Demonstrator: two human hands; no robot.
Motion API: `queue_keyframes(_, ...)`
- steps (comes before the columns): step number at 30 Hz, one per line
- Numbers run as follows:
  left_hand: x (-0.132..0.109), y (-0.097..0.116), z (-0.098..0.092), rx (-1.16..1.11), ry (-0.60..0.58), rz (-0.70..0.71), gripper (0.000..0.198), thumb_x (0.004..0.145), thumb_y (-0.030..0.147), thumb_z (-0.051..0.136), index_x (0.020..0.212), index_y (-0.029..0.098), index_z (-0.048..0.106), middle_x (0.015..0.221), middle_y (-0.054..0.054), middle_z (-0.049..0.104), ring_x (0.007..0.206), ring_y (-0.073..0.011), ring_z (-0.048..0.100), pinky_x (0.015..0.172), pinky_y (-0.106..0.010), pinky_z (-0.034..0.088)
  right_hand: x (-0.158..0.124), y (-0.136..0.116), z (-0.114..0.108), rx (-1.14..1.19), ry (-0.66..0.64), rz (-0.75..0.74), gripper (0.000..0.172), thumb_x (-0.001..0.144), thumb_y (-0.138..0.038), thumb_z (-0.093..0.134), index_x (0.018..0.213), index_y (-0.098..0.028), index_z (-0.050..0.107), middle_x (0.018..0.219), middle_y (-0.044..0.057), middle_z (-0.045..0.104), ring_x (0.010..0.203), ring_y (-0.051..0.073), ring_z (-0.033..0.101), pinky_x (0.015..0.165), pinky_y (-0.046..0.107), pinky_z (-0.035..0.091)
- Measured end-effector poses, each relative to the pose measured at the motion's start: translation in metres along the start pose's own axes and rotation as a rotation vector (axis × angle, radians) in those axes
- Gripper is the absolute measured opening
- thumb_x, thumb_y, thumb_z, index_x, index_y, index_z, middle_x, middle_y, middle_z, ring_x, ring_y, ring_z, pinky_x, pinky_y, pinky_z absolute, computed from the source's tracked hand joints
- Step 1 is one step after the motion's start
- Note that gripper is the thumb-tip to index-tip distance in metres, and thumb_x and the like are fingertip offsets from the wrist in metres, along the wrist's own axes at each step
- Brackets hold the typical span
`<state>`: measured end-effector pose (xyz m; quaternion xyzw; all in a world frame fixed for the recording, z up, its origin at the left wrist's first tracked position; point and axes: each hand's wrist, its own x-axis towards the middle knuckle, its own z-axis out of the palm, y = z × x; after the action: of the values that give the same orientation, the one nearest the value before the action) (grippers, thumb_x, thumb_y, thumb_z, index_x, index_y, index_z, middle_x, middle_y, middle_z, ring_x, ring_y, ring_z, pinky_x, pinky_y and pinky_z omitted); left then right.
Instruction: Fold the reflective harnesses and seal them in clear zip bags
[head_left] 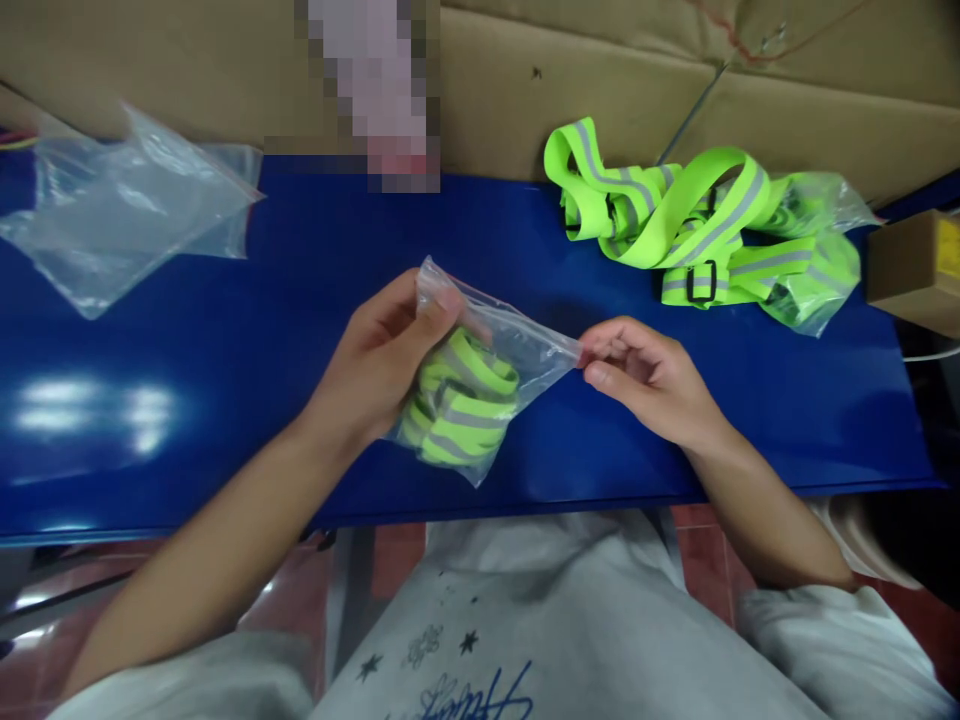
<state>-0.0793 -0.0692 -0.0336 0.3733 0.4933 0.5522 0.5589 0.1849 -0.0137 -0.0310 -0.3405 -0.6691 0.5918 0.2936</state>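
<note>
Over the front of the blue table, both hands hold a clear zip bag (536,358). A coiled neon-yellow reflective strap (469,410) with a grey stripe lies inside it. My left hand (394,350) grips the bag's upper left side, thumb in front and fingers partly behind the plastic. With thumb and fingertips, my right hand (649,375) pinches the right end of the zip edge. The bag's top edge is stretched between the hands and slopes down to the right. Whether the zip is sealed cannot be made out.
Several empty clear zip bags (150,215) lie at the back left of the blue table (300,225). At the back right is a heap of neon reflective straps (675,220) with black buckles, some bagged. A small cardboard box (911,272) stands at the right edge. Brown cardboard (600,60) lines the back.
</note>
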Motion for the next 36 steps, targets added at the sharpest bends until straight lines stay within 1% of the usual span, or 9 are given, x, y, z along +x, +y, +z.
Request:
queue_keyframes(5, -0.006, -0.001, 0.006, 0.055, 0.036, 0.108, 0.020, 0.094, 0.042, 0.075, 0.090, 0.022, 0.070, 0.081, 0.000, 0.075, 0.068, -0.0136, 0.069, 0.059, -0.024, 0.055, 0.001, 0.002, 0.006, 0.026, -0.012, 0.071, 0.020, 0.093, -0.038, 0.077, 0.092, -0.018, 0.072, 0.080, 0.001, 0.071, 0.067, 0.009, 0.063, 0.060, 0.021, 0.049)
queue_keyframes(10, -0.002, -0.006, 0.008, 0.009, 0.066, 0.111, 0.018, 0.097, 0.042, 0.072, 0.098, 0.024, 0.070, 0.073, 0.002, 0.073, 0.060, -0.0126, 0.067, 0.054, -0.023, 0.052, 0.000, 0.008, 0.008, -0.059, 0.067, -0.025, 0.017, 0.092, -0.032, 0.078, 0.084, -0.019, 0.069, 0.075, -0.001, 0.066, 0.065, 0.008, 0.057, 0.060, 0.022, 0.045)
queue_keyframes(15, -0.001, -0.011, 0.014, -0.034, 0.107, 0.091, 0.015, 0.095, 0.039, 0.074, 0.093, 0.025, 0.069, 0.069, 0.002, 0.072, 0.057, -0.0148, 0.067, 0.054, -0.026, 0.054, 0.003, 0.010, 0.006, -0.102, 0.095, -0.078, 0.021, 0.093, -0.030, 0.076, 0.080, -0.019, 0.065, 0.075, -0.001, 0.062, 0.064, 0.008, 0.053, 0.058, 0.022, 0.042)
queue_keyframes(20, 0.001, -0.017, 0.015, -0.065, 0.111, 0.137, 0.016, 0.096, 0.037, 0.073, 0.088, 0.025, 0.066, 0.082, 0.000, 0.076, 0.070, -0.0161, 0.072, 0.064, -0.028, 0.057, 0.008, 0.014, 0.009, -0.030, 0.062, 0.025, 0.023, 0.093, -0.036, 0.076, 0.085, -0.018, 0.066, 0.075, -0.001, 0.063, 0.063, 0.008, 0.054, 0.057, 0.022, 0.042)
queue_keyframes(24, 0.000, -0.015, 0.015, -0.048, 0.086, 0.166, 0.017, 0.098, 0.038, 0.069, 0.090, 0.023, 0.069, 0.082, -0.001, 0.076, 0.068, -0.0154, 0.069, 0.063, -0.029, 0.058, 0.010, 0.013, 0.012, 0.032, 0.111, 0.075, 0.026, 0.092, -0.042, 0.077, 0.090, -0.017, 0.069, 0.071, -0.002, 0.062, 0.059, 0.007, 0.051, 0.054, 0.022, 0.039)
queue_keyframes(28, -0.003, -0.013, 0.017, 0.065, 0.100, 0.154, 0.014, 0.097, 0.039, 0.071, 0.093, 0.025, 0.072, 0.085, 0.000, 0.076, 0.074, -0.0154, 0.070, 0.068, -0.030, 0.058, 0.010, 0.011, 0.014, -0.009, 0.114, 0.075, 0.036, 0.086, -0.052, 0.081, 0.088, -0.018, 0.069, 0.068, -0.002, 0.059, 0.058, 0.008, 0.048, 0.052, 0.023, 0.036)
queue_keyframes(31, -0.004, -0.015, 0.018, 0.068, 0.119, 0.159, 0.016, 0.096, 0.038, 0.073, 0.088, 0.025, 0.071, 0.085, 0.001, 0.075, 0.074, -0.0145, 0.069, 0.067, -0.029, 0.057, 0.009, 0.015, 0.016, -0.084, 0.138, 0.054, 0.041, 0.088, -0.058, 0.076, 0.085, -0.019, 0.064, 0.069, -0.002, 0.054, 0.059, 0.009, 0.044, 0.053, 0.025, 0.034)
queue_keyframes(34, -0.003, -0.019, 0.019, 0.052, 0.134, 0.149, 0.018, 0.095, 0.036, 0.074, 0.085, 0.023, 0.069, 0.083, 0.001, 0.075, 0.073, -0.0128, 0.069, 0.068, -0.026, 0.056, 0.007, 0.021, 0.018, -0.141, 0.135, 0.025, 0.037, 0.096, -0.054, 0.068, 0.086, -0.019, 0.060, 0.070, -0.002, 0.051, 0.061, 0.009, 0.043, 0.055, 0.025, 0.035)
queue_keyframes(36, -0.003, -0.021, 0.019, 0.033, 0.129, 0.151, 0.017, 0.095, 0.036, 0.075, 0.086, 0.023, 0.069, 0.082, 0.001, 0.074, 0.074, -0.0122, 0.069, 0.069, -0.024, 0.057, 0.006, 0.024, 0.018, -0.163, 0.109, 0.012, 0.032, 0.098, -0.050, 0.066, 0.090, -0.020, 0.062, 0.075, -0.002, 0.055, 0.064, 0.010, 0.047, 0.057, 0.025, 0.037)
